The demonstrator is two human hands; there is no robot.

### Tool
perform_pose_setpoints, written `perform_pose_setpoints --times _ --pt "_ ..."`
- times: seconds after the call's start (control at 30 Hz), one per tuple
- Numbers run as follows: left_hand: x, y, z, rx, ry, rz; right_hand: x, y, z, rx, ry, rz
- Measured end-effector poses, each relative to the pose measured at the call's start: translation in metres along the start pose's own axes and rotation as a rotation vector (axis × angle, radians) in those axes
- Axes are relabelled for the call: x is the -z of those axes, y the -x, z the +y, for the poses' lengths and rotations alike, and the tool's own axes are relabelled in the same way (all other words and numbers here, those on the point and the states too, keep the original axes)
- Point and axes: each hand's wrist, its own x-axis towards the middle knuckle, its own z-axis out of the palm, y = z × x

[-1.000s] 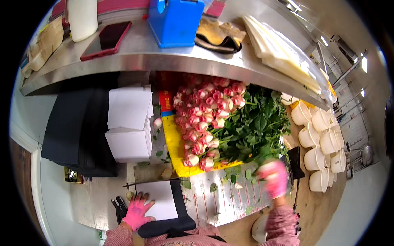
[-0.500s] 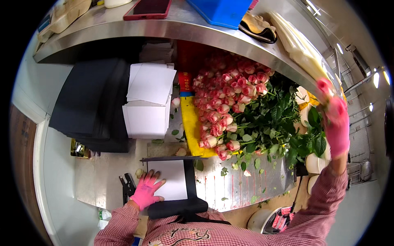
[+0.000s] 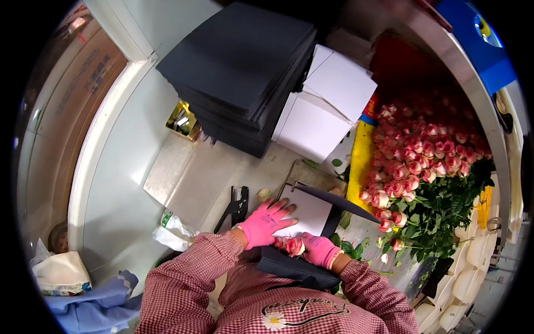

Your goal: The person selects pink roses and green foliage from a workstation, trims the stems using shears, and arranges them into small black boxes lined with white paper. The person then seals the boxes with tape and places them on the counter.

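My left hand (image 3: 267, 224), in a pink glove, lies with fingers spread on a white sheet (image 3: 312, 210). That sheet rests on black wrapping paper (image 3: 295, 268), which is folded up near my apron and at its far edge. My right hand (image 3: 321, 251), also gloved in pink, is closed around the stems of a few pink-and-white roses (image 3: 292, 246). Their heads lie over the near part of the sheet, pointing toward my left hand. Green leaves (image 3: 350, 250) show beyond the right hand; the stems inside it are hidden. Beside my left hand is a black stapler-like tool (image 3: 238, 205).
A tall stack of black sheets (image 3: 239, 61) and piles of white sheets (image 3: 317, 122) stand at the back. Many pink roses (image 3: 425, 153) lie on yellow material (image 3: 360, 164) at the right. A metal shelf edge (image 3: 473, 72) curves overhead. Cream containers (image 3: 467, 284) stand lower right.
My right hand has come from the far right to the sheet, bringing the roses beside my left hand. The left hand stays on the sheet. The view has turned leftward.
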Motion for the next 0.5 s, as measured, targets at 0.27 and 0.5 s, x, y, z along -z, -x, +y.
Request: perform_pose_setpoints --times 0.27,0.5 --pt "0.015 -0.013 -0.004 0.061 0.166 -0.297 0.021 -0.006 -0.015 -0.079 -0.059 -0.041" --pt "0.017 -0.014 0.000 0.110 0.197 -0.023 0.023 -0.023 -0.013 -0.102 0.193 0.233"
